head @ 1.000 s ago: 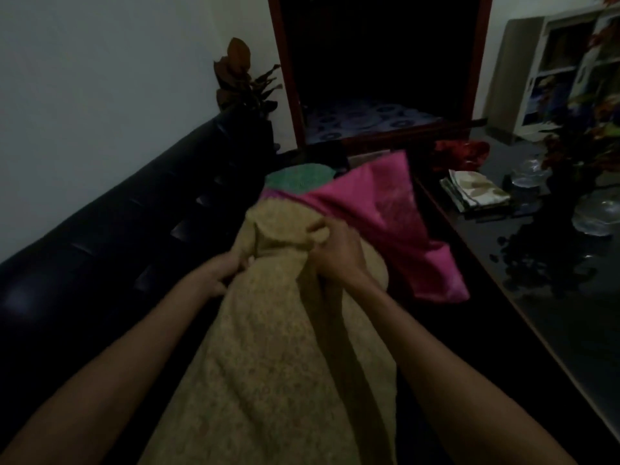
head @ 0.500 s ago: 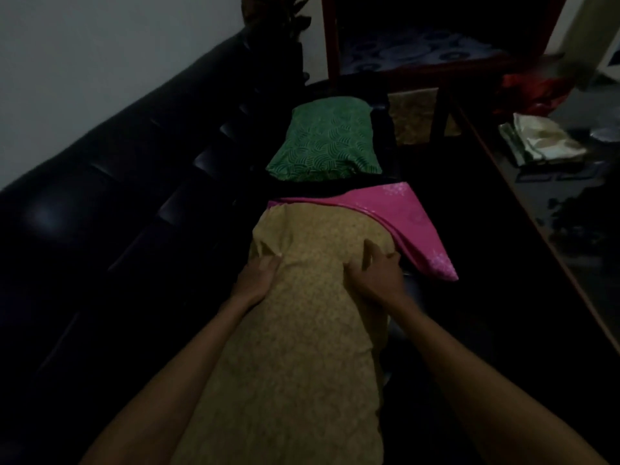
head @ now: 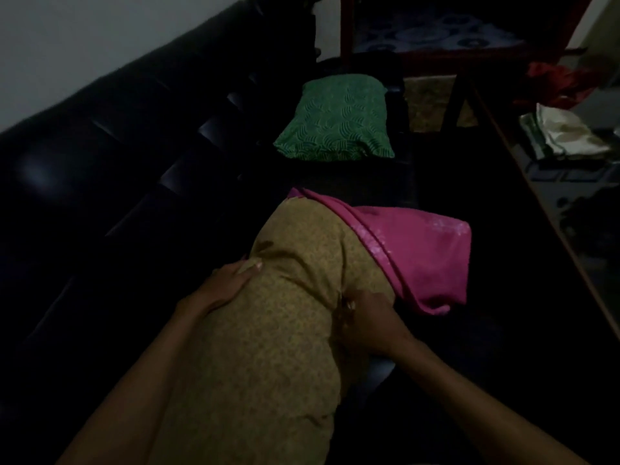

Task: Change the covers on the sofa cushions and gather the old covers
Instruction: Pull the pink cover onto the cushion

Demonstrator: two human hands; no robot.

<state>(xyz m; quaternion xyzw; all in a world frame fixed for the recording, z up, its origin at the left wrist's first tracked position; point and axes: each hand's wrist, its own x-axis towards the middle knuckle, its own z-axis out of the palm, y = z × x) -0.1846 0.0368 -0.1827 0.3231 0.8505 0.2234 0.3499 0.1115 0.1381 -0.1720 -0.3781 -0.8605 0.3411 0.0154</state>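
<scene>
Head view: since half a second ago we have slid both hands back along the tan cushion [head: 255,337]. Before, they lay flat near its far end with fingers spread; now the left hand [head: 228,283] sits on the cushion's left flank and the right hand [head: 365,323] has dropped to its right edge. The view has also tipped down a little, so the green cushion [head: 335,119] sits lower in it.

The tan cushion runs from our lap toward 12 o'clock, lying lengthwise on the black sofa [head: 100,196]. From the left hand, its bulk lies at 3 o'clock; from the right hand, at 9 o'clock. The pink cover [head: 419,256] drapes off the cushion's far right corner, at 1 o'clock from the right hand and close to it. The green cushion rests on the seat at 12 o'clock, well apart from both hands.

Our left hand presses on the cloth with fingers nearly straight, holding nothing. Our right hand touches the cushion's side seam; its fingers seem to bend into the fabric, but in this dim light we cannot tell whether they pinch it.
</scene>
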